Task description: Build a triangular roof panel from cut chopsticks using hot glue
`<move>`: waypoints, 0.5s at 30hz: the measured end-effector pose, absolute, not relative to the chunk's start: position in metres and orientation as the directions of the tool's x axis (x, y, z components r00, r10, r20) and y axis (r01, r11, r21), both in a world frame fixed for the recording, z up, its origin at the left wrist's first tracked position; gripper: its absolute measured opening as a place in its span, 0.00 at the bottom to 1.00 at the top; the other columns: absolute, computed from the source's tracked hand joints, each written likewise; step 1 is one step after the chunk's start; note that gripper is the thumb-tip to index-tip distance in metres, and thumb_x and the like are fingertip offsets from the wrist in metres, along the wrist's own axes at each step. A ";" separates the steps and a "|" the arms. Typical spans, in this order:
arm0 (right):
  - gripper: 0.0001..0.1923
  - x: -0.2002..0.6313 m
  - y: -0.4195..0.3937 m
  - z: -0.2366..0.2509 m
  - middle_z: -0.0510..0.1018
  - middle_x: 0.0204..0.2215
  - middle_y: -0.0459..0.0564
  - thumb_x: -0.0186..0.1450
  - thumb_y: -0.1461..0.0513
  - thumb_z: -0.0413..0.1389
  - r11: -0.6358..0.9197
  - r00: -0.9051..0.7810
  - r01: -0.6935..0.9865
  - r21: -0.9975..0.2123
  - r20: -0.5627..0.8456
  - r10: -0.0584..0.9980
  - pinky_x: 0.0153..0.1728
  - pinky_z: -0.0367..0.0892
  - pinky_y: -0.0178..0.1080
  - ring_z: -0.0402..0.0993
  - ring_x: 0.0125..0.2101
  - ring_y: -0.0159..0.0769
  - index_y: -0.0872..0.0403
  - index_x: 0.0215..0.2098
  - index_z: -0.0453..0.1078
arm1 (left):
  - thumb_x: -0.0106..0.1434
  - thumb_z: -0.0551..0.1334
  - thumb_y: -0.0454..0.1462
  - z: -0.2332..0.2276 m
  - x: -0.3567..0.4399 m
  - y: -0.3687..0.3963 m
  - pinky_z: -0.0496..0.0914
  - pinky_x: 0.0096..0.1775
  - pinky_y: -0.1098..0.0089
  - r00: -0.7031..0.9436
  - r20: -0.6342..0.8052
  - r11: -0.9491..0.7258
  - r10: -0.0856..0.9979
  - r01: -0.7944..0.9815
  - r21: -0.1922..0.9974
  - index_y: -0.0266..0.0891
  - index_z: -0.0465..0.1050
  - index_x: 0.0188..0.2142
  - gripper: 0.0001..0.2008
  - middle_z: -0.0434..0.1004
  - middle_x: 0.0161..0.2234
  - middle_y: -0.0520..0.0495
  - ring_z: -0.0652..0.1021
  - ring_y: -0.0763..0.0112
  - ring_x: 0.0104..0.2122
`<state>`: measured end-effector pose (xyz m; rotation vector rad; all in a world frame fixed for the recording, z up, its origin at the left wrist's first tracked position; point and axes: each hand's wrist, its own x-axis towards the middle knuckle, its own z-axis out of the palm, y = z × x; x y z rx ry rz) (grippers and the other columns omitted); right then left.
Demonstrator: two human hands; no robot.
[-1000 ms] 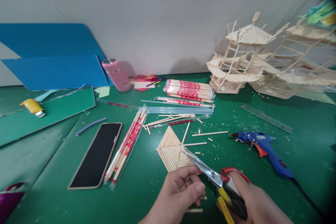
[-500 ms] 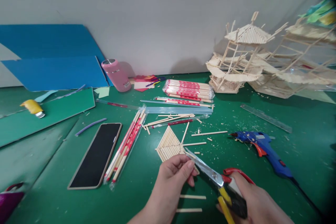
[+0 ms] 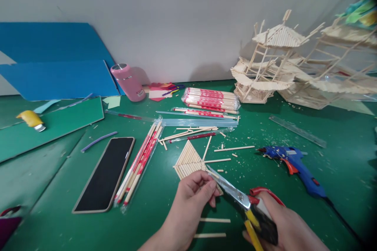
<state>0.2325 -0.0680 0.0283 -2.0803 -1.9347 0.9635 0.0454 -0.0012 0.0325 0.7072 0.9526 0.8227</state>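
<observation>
My left hand (image 3: 191, 200) pinches the near edge of a flat panel of glued wooden sticks (image 3: 190, 159), shaped like a triangle, on the green table. My right hand (image 3: 287, 225) grips scissors (image 3: 238, 198) with red, yellow and black handles. Their metal blades lie against the panel's right edge, just beside my left fingertips. Two short cut sticks (image 3: 215, 220) lie on the mat below my left hand.
A phone (image 3: 106, 172) lies face up at the left, wrapped chopsticks (image 3: 141, 162) beside it. A blue glue gun (image 3: 294, 164) rests at the right, a clear ruler (image 3: 297, 131) behind it. Stick-built model towers (image 3: 271, 62) stand at the back right. A chopstick pack (image 3: 212, 100) and pink bottle (image 3: 128, 82) are behind.
My left hand slid up from the table and took the panel's near edge. Two cut sticks came into sight beneath it. The scissors stayed at the panel's right edge.
</observation>
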 end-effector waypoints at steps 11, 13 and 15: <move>0.18 0.235 -0.069 0.028 0.75 0.28 0.51 0.54 0.51 0.52 -0.160 -0.032 0.893 -0.421 -0.413 0.910 0.26 0.66 0.35 0.73 0.29 0.41 0.53 0.38 0.58 | 0.55 0.63 0.40 0.035 0.047 -0.005 0.59 0.23 0.78 0.286 -0.385 0.441 0.877 -0.167 0.882 0.34 0.67 0.24 0.11 0.68 0.20 0.52 0.65 0.79 0.20; 0.17 0.236 -0.071 0.026 0.74 0.28 0.50 0.54 0.52 0.53 -0.155 -0.039 0.891 -0.426 -0.413 0.910 0.26 0.66 0.35 0.73 0.28 0.39 0.52 0.37 0.58 | 0.53 0.63 0.42 0.036 0.048 -0.006 0.59 0.22 0.78 0.272 -0.395 0.441 0.877 -0.133 0.887 0.34 0.67 0.23 0.12 0.67 0.19 0.52 0.64 0.79 0.19; 0.17 0.237 -0.073 0.025 0.74 0.29 0.50 0.52 0.54 0.54 -0.149 -0.049 0.887 -0.437 -0.410 0.911 0.26 0.66 0.35 0.73 0.28 0.39 0.52 0.37 0.58 | 0.53 0.63 0.43 0.037 0.048 -0.007 0.58 0.22 0.78 0.271 -0.404 0.445 0.873 -0.109 0.889 0.34 0.68 0.23 0.13 0.66 0.18 0.52 0.64 0.79 0.19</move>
